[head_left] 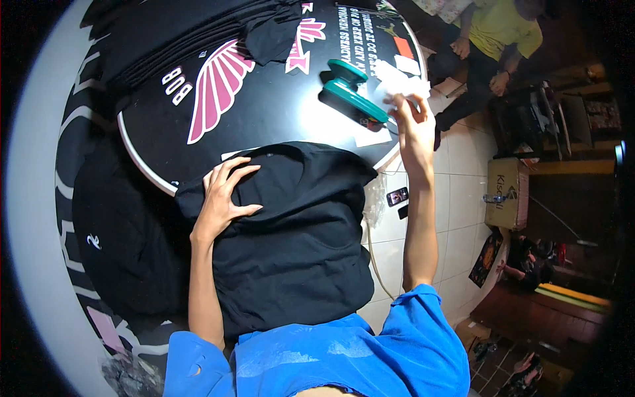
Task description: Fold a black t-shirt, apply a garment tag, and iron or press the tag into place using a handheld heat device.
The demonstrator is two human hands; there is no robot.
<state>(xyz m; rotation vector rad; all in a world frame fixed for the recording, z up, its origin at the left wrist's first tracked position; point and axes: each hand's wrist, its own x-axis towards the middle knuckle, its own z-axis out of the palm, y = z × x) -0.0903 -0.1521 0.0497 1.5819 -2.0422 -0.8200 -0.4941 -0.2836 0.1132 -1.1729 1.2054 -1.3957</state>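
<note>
A black garment [297, 258] lies bunched over my lap and the near edge of the round black table. My left hand [221, 198] rests on its upper left part, fingers spread and thumb apart. Out at the table's right edge, my right hand [413, 122] has its fingers bent together at some crumpled white paper [397, 81]. Glare blurs the paper's outline. Just left of those fingers lies a teal-green iron [354, 99] with a raised handle. A white card [374, 136] sits below the iron.
Folded black garments [192, 40] are stacked at the table's far left; more black cloth [126, 245] hangs at my left. Phones [397, 196] lie on the tiled floor at right, near a cardboard box [506, 193]. Another person in a yellow shirt [506, 36] sits at far right.
</note>
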